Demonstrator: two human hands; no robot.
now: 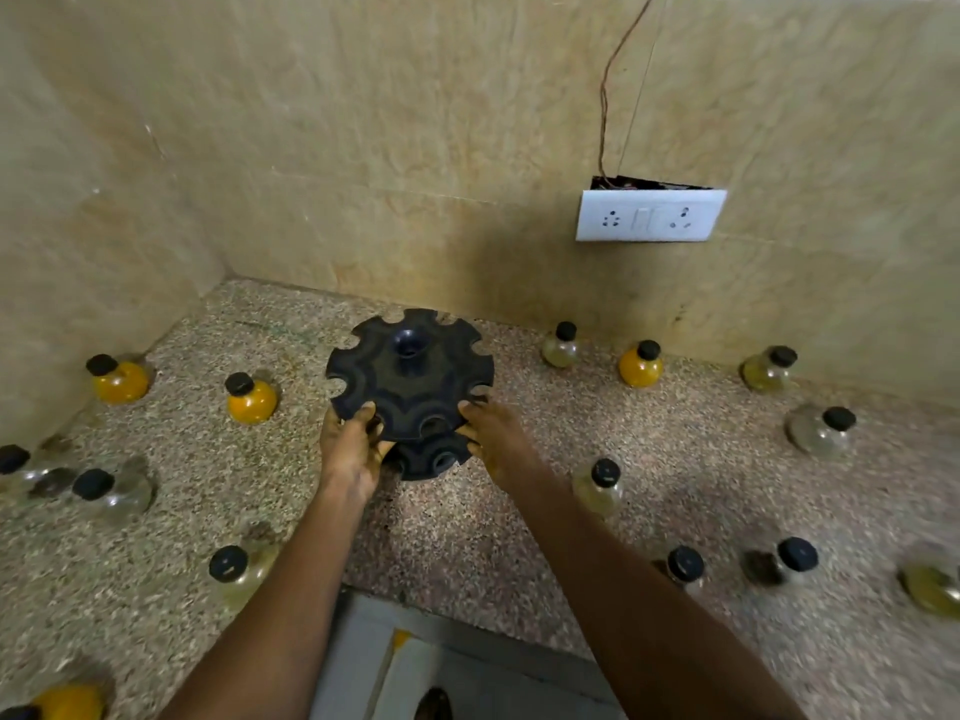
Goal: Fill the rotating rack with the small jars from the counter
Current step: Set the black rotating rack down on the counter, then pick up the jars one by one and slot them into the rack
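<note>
Black plastic notched rotating rack (410, 379) gripped at its near rim by left hand (353, 449) and right hand (496, 439), fingers closed on it; slots empty; the rack is best steadied on the speckled stone desk (467, 522) before black-capped small glass jars (252, 397) are loaded.

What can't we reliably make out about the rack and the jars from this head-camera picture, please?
- Lower tier of the rack: mostly covered by the top disc and both hands in the head view.
- Left hand and right hand: how firmly they hold the rack is unclear.
- Jars at the left edge and right edge: cut off and blurred.
- Jar contents: several too blurred to identify.
</note>
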